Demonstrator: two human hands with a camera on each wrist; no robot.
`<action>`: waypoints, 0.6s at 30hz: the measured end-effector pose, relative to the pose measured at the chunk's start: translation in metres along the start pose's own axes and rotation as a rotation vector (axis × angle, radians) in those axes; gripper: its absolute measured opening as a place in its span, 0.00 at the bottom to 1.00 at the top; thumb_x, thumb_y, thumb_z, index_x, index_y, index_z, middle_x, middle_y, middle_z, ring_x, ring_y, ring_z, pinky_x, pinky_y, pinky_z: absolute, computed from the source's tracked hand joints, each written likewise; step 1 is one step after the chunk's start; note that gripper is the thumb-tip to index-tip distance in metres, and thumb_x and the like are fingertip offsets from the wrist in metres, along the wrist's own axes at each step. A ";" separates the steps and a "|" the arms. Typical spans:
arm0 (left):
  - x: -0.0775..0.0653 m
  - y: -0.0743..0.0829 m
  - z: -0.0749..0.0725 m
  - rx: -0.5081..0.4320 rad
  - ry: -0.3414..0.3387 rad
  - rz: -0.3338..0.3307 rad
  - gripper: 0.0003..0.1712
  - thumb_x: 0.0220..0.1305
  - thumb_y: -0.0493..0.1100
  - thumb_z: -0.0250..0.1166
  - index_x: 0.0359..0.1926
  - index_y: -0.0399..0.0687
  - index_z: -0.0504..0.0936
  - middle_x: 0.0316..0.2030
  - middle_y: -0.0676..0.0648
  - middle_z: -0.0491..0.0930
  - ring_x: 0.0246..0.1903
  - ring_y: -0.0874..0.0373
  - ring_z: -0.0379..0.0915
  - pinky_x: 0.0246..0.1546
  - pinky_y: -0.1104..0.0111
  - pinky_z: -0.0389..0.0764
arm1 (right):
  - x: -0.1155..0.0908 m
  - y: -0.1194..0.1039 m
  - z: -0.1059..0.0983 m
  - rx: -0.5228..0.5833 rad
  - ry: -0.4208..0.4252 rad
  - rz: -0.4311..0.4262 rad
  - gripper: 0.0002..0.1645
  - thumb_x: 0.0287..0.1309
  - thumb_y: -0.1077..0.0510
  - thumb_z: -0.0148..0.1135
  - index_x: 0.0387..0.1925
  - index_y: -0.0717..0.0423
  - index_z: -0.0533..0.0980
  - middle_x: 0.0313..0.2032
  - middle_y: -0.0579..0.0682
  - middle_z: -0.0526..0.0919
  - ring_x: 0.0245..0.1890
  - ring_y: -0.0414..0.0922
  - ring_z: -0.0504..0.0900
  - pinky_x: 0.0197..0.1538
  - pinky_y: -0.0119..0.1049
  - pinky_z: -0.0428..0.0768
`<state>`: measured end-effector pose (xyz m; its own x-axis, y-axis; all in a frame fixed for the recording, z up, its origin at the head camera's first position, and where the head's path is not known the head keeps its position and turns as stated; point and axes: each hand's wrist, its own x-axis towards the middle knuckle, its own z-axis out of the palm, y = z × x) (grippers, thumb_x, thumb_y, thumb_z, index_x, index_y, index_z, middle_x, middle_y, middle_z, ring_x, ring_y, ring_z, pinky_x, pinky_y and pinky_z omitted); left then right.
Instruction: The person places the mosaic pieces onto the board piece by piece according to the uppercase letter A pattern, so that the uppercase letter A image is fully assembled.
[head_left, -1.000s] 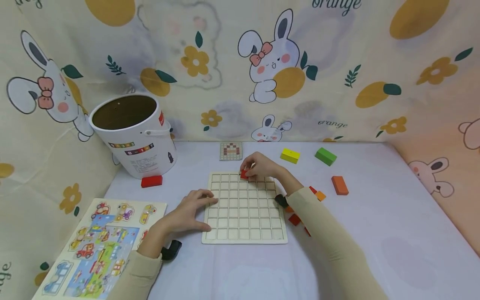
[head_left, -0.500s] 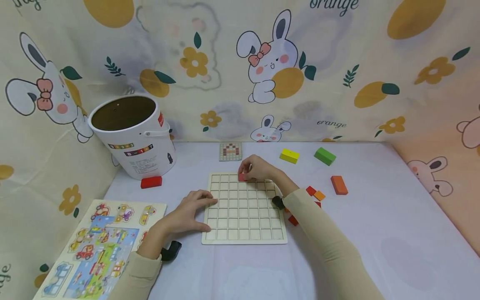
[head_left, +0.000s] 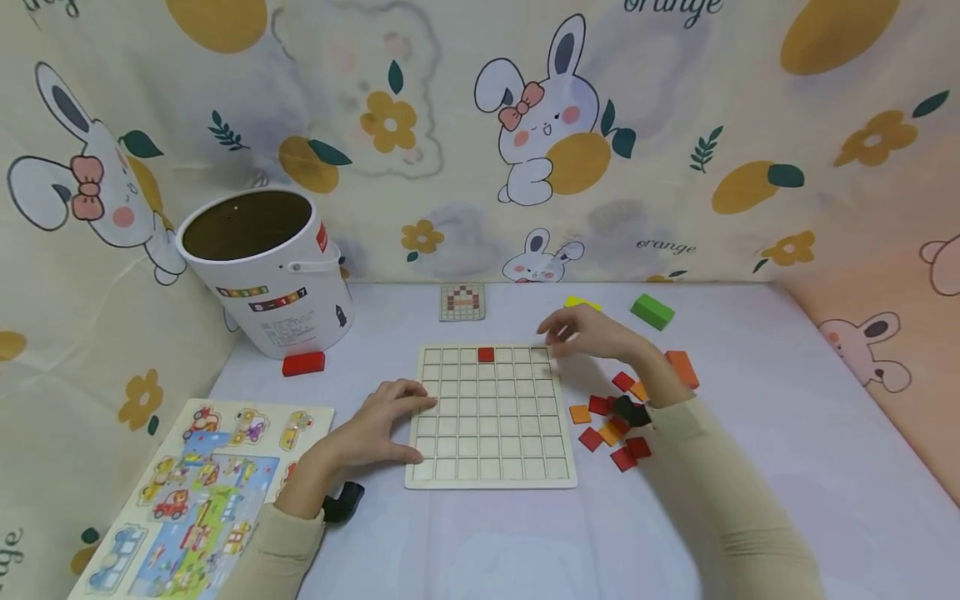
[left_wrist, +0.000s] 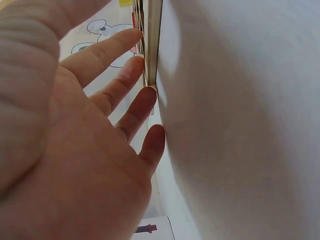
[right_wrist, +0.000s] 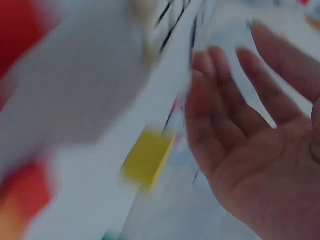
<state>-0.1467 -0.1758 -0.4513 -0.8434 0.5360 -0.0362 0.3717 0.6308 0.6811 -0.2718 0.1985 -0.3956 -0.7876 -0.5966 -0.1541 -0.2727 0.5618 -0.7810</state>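
Observation:
A cream gridded board (head_left: 487, 427) lies in the middle of the table in the head view. One red square tile (head_left: 486, 355) sits in a cell of its far row. My left hand (head_left: 384, 423) rests at the board's left edge, fingers spread and fingertips right at the rim; the left wrist view shows the fingers (left_wrist: 131, 107) against the board's side. My right hand (head_left: 592, 335) is over the board's far right corner, loosely bent and holding nothing. To the right of the board lies a scatter of red and orange tiles (head_left: 590, 438), partly covered by the right wrist's black camera.
A small pattern card (head_left: 462, 302) lies behind the board. Yellow (head_left: 582, 302), green (head_left: 652, 312) and orange (head_left: 682, 368) blocks stand at the back right. A white bucket (head_left: 288, 287), a red block (head_left: 303, 363) and a picture puzzle (head_left: 202, 500) are on the left.
The right hand has let go of the red tile in the far row and moved right, uncovering more of the loose tiles. The left hand has stayed at the board's edge.

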 end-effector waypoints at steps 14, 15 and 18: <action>-0.001 -0.002 0.001 0.006 0.009 -0.007 0.45 0.45 0.48 0.82 0.66 0.49 0.75 0.64 0.48 0.66 0.65 0.47 0.55 0.67 0.44 0.59 | -0.090 0.068 -0.024 -0.047 0.051 0.155 0.24 0.57 0.61 0.70 0.55 0.63 0.78 0.48 0.56 0.80 0.47 0.52 0.76 0.48 0.35 0.79; 0.000 -0.002 0.001 0.003 0.009 -0.007 0.45 0.45 0.48 0.82 0.66 0.49 0.75 0.64 0.49 0.66 0.65 0.47 0.55 0.67 0.44 0.59 | -0.090 0.068 -0.023 -0.057 0.061 0.155 0.23 0.56 0.61 0.70 0.54 0.63 0.78 0.47 0.56 0.80 0.46 0.52 0.75 0.46 0.34 0.79; 0.000 -0.001 0.002 -0.005 0.005 -0.011 0.45 0.46 0.48 0.81 0.67 0.49 0.75 0.64 0.49 0.66 0.65 0.47 0.55 0.67 0.44 0.59 | -0.089 0.070 -0.019 -0.080 0.076 0.150 0.20 0.56 0.62 0.71 0.50 0.64 0.79 0.42 0.55 0.80 0.41 0.51 0.73 0.41 0.32 0.78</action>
<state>-0.1468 -0.1751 -0.4538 -0.8493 0.5265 -0.0397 0.3608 0.6336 0.6844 -0.2311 0.3021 -0.4255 -0.8614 -0.4594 -0.2166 -0.1898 0.6868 -0.7017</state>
